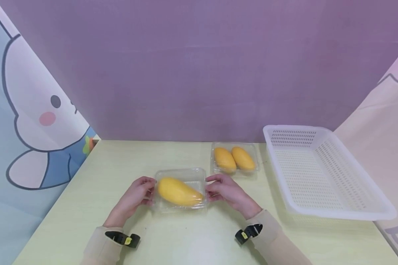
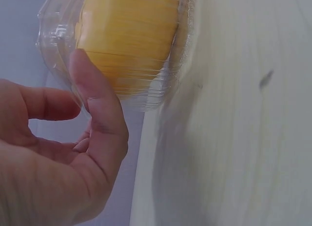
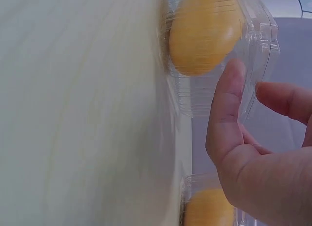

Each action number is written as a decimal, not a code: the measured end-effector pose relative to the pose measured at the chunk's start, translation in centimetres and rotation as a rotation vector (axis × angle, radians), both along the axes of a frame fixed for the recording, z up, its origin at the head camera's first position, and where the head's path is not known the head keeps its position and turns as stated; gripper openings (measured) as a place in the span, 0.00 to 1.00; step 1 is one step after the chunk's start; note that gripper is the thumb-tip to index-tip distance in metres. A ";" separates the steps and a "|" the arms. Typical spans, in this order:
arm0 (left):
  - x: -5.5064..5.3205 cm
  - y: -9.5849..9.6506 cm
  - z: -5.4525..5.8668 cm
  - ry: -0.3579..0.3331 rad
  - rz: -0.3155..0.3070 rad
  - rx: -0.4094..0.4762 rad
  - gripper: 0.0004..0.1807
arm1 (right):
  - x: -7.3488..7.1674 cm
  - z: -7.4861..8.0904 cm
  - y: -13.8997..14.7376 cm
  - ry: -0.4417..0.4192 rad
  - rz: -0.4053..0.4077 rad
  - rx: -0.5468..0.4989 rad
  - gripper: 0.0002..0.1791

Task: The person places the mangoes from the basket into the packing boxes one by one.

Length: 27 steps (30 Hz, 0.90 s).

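A clear plastic clamshell box [image 1: 194, 176] with a single yellow mango [image 1: 179, 192] inside is at the middle of the table. My left hand [image 1: 136, 197] pinches its left end; in the left wrist view the thumb [image 2: 100, 96] presses the box wall and a finger meets the rim. At the opposite end, my right hand [image 1: 228, 193] pinches the rim between thumb [image 3: 226, 104] and a curled finger. Through the ribbed wall the mango shows in both wrist views. The box's lid lies over the mango.
Behind and to the right stands another clear box [image 1: 240, 145] with two mangoes [image 1: 243, 158]. A white perforated plastic basket [image 1: 280, 184] occupies the right side of the pale table [image 1: 73, 206]. A purple wall [image 1: 199, 73] rises at the table's back edge.
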<state>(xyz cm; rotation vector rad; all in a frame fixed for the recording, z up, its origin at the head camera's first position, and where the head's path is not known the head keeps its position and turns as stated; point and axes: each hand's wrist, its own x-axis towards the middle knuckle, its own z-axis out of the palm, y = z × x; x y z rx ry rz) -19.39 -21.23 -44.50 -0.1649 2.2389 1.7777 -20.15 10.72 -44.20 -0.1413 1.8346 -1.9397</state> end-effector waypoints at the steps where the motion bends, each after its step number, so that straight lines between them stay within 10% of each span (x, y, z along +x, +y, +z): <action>1: 0.0 0.0 0.0 0.001 0.000 -0.001 0.17 | 0.1 0.0 0.0 0.004 0.004 0.007 0.25; 27: 0.1 0.2 0.3 -0.014 0.014 -0.012 0.16 | 3.0 0.4 -0.7 -0.052 0.056 0.070 0.24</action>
